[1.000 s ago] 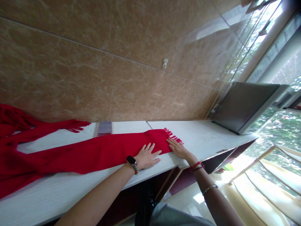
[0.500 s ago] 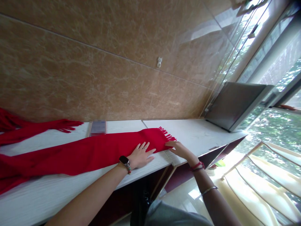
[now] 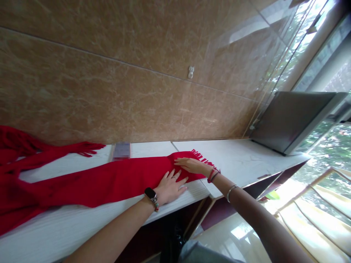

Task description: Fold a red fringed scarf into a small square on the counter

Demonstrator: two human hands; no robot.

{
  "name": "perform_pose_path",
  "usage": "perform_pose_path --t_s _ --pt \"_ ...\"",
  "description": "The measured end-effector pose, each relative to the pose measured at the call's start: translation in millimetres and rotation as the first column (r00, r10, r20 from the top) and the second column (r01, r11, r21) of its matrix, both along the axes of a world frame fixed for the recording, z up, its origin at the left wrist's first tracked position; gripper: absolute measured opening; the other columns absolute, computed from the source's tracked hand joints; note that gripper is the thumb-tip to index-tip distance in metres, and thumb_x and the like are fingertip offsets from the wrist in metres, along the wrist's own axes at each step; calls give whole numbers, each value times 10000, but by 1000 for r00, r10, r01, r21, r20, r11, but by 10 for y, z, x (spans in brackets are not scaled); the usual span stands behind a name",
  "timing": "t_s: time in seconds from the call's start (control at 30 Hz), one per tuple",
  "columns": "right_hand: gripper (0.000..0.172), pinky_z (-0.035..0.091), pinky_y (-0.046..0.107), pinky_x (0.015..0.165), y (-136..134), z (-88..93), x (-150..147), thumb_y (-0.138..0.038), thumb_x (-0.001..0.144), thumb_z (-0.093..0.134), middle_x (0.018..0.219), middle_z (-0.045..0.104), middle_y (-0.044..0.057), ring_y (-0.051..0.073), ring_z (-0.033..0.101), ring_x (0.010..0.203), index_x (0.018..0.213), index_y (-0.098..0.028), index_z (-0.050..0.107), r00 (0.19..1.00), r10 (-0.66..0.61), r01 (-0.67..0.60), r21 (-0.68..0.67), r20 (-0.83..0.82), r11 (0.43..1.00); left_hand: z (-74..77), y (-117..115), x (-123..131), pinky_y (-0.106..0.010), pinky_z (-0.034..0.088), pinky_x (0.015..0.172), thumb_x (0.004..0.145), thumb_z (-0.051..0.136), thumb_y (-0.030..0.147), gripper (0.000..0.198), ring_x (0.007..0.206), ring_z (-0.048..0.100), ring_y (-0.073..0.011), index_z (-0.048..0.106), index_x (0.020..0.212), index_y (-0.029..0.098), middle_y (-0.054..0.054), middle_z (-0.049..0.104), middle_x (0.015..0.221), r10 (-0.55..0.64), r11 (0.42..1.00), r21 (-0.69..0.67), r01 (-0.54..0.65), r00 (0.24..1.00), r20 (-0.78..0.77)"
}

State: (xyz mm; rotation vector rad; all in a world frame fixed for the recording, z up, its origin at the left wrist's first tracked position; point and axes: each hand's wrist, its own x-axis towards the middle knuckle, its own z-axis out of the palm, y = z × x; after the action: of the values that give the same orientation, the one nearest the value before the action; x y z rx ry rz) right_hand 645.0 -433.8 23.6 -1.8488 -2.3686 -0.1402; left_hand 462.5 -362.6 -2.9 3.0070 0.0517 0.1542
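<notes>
My left hand (image 3: 170, 187) lies on the near side of the red scarf (image 3: 109, 182), fingers straight and fanned apart, gripping nothing; the thumb sits off the cloth, towards the front edge of the white surface (image 3: 246, 153). I'd say it is placed so to pin the fabric down and stop it creeping. My right hand (image 3: 192, 165) reaches across the scarf just short of its fringe (image 3: 201, 156), fingers outstretched and close together, closed on nothing — a pose that suits smoothing, I judge, though I can't tell how hard it presses. The wrist crosses above the tassels.

The scarf runs lengthwise along the surface, its fringed end pointing to the right end, where a grey panel (image 3: 293, 117) stands near the back corner. Between scarf and back edge is a blurred rectangle (image 3: 121, 151), too unclear to name.

The cloth is a deep, even red, fairly flat under my hands, with a low ridge near my right fingertips. Towards the left end it turns rumpled and twisted. Another tasselled end (image 3: 87, 147) lies near the back edge there — whether it belongs to the same piece, I can't tell.
</notes>
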Motion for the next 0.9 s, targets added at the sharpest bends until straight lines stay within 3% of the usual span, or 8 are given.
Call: perform_pose_path --t_s 0.1,0.27,0.43,0.6,0.73,0.83,0.9 --pt "403 249 349 1057 122 -113 200 -179 897 315 1346 415 41 140 279 1278 1287 -195 415 999 6 -4 -53 36 999 20 -14 -28 -501 202 992 898 257 484 488 1281 224 -318 337 1328 269 -103 311 1396 -11 1000 -3 11 1000 -27" --pt "438 245 417 1046 273 -327 595 -290 929 220 1403 317 49 165 253 1291 1358 -229 281 979 -206 206 -61 7 977 32 -12 -38 -513 181 1003 875 272 523 522 1287 197 -335 324 1335 281 -84 273 1416 -14 999 -35 13 999 -36" --pt "460 238 456 1040 373 -410 812 -313 921 214 1394 322 98 208 239 1295 1350 -173 308 896 -441 439 -50 -49 897 33 -19 -39 -558 147 1000 869 267 528 525 1293 175 -337 312 1338 298 -68 250 1428 1 998 -68 -4 999 -45" --pt "488 213 464 1047 148 -324 688 -351 922 198 1428 245 96 203 159 1318 1378 -181 233 898 -414 431 115 -147 895 43 -28 -43 -697 71 916 860 258 546 538 1290 128 -387 283 1347 320 -74 202 1443 17 995 -97 -24 998 -68" --pt "483 199 441 1058 -51 -383 529 -355 927 188 1418 281 80 178 165 1319 1375 -183 242 950 -305 309 57 -64 949 31 -24 -39 -694 63 921 857 271 541 540 1291 122 -385 285 1347 313 -75 208 1441 18 995 -101 -25 998 -64" --pt "469 200 495 1039 -121 -464 602 -343 928 173 1420 276 73 191 169 1318 1372 -208 247 919 -395 395 -41 2 918 18 -19 -34 -692 60 922 857 276 537 537 1291 129 -382 279 1349 320 -69 198 1445 18 994 -103 -25 998 -67" --pt "461 226 565 995 -155 -478 724 -342 929 155 1414 285 84 224 210 1306 1364 -233 264 857 -515 515 -72 20 854 7 -14 -32 -694 58 921 857 276 538 536 1291 132 -382 274 1349 327 -65 187 1448 17 994 -105 -23 998 -60"
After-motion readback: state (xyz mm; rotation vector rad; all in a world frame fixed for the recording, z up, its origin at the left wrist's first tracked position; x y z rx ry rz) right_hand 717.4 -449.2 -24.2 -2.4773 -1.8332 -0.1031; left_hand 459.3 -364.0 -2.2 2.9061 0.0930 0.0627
